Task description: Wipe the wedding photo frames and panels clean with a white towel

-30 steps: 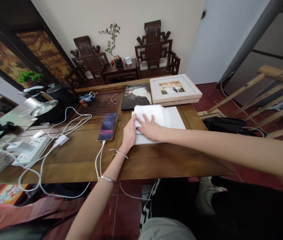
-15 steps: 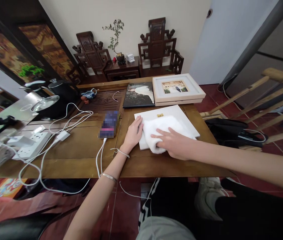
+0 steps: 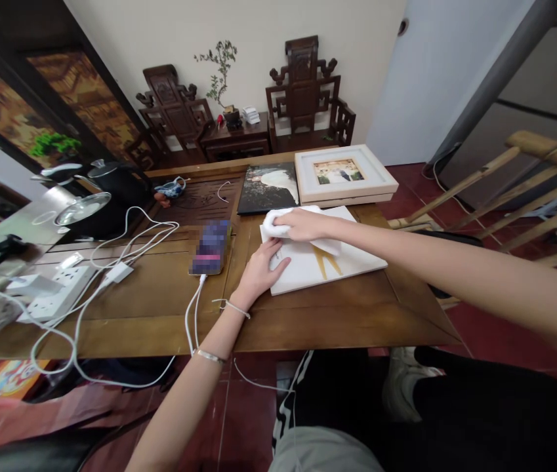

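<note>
A flat white book or album point(image 3: 351, 262) with a gold mark on its cover lies on the wooden table point(image 3: 308, 321). My left hand point(image 3: 261, 272) rests flat on its near left corner, fingers spread, pinning it down. My right hand point(image 3: 302, 224) presses a white cloth point(image 3: 278, 226) onto the far left part of the cover, fingers curled over the cloth. A phone point(image 3: 210, 248) on a white charging cable lies just left of my left hand.
Behind the album lie a dark photo print point(image 3: 269, 187) and a white framed photo point(image 3: 343, 174). White cables and a power strip point(image 3: 56, 298) sprawl at the left, next to a black kettle point(image 3: 115, 190). Carved chairs point(image 3: 308, 98) stand beyond; bamboo poles point(image 3: 529, 190) at the right.
My right hand swept the cloth from the album's near edge up to its far left corner, uncovering the gold mark. My left hand stayed at the near left corner.
</note>
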Tool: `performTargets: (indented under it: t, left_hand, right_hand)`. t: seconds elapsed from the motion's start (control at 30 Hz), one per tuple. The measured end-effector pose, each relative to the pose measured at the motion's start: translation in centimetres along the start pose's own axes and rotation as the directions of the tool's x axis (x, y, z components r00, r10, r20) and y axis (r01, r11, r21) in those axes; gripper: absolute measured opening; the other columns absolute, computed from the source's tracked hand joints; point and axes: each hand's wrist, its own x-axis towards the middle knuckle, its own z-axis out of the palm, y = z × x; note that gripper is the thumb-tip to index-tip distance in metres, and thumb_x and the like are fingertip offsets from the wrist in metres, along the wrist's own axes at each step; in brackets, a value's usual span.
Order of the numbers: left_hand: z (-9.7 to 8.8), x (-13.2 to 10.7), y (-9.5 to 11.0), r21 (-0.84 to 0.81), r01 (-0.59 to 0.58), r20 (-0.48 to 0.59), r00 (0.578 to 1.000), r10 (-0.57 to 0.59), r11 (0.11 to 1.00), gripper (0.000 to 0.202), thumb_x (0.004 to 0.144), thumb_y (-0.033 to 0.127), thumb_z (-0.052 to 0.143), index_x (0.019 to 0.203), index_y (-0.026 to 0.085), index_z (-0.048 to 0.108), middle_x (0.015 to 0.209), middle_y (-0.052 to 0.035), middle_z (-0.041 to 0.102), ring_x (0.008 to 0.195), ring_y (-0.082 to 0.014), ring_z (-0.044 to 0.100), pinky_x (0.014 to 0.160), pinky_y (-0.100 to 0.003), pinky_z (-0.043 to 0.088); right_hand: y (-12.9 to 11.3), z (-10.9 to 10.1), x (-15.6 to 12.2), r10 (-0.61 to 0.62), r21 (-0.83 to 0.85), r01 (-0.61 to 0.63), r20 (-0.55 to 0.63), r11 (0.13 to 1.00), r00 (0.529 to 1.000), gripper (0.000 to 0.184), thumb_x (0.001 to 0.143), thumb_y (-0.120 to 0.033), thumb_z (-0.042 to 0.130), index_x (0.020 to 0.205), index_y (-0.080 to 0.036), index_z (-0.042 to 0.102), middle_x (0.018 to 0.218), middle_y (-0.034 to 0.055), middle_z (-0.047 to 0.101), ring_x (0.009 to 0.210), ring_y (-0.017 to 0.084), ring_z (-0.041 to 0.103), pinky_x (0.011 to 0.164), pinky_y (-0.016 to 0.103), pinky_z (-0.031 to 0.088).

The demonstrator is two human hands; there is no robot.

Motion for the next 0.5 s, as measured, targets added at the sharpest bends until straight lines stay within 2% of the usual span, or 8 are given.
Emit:
performTargets:
  t: [0.13,0.23,0.4,0.5]
  left_hand:
    - [-0.1,0.2,-1.3,0.023,0.044,0.002,0.999,-0.044,0.999,0.041,0.091,0.034,0.057,0.128,0.016,0.063,0.142,-0.0151,0.058,0.138,-0.0328,0.048,0.119,-0.056,0.030]
    - [0.0,0.1,-1.9,0.004,0.060,-0.006,0.998,-0.060,0.998,0.043,0.092,0.030,0.053,0.131,0.014,0.060,0.147,-0.0163,0.052,0.143,-0.0317,0.041,0.119,-0.053,0.032]
    - [0.4,0.1,-1.9,-0.015,0.057,-0.043,0.997,-0.058,0.998,0.045,0.088,0.022,0.053,0.132,0.014,0.058,0.146,-0.0150,0.054,0.142,-0.0286,0.043,0.120,-0.049,0.032]
    - [0.5,0.2,-1.7,-0.026,0.083,-0.068,0.994,-0.084,0.996,0.041,0.087,0.019,0.053,0.127,0.014,0.061,0.144,-0.0154,0.056,0.140,-0.0282,0.046,0.120,-0.048,0.033]
  right_hand:
    - [-0.5,-0.9,2.2,0.020,-0.021,-0.019,0.033,1.000,0.999,0.035,0.086,-0.011,0.042,0.111,-0.015,0.066,0.114,0.0121,0.068,0.098,0.025,0.059,0.070,0.030,0.037]
    - [0.5,-1.2,1.7,0.069,-0.028,-0.068,0.044,0.997,0.997,0.039,0.085,-0.010,0.041,0.114,-0.016,0.065,0.114,0.0127,0.068,0.096,0.025,0.059,0.069,0.031,0.038]
    - [4.1,-1.1,-2.1,0.159,0.033,-0.160,0.028,0.987,0.987,0.040,0.083,-0.008,0.040,0.115,-0.015,0.063,0.119,0.0138,0.066,0.099,0.025,0.060,0.077,0.032,0.042]
    - [6.0,-0.3,-5.2,0.202,-0.010,-0.202,-0.005,0.979,0.979,0.041,0.081,-0.006,0.037,0.112,-0.012,0.064,0.112,0.0146,0.068,0.098,0.025,0.061,0.078,0.033,0.040]
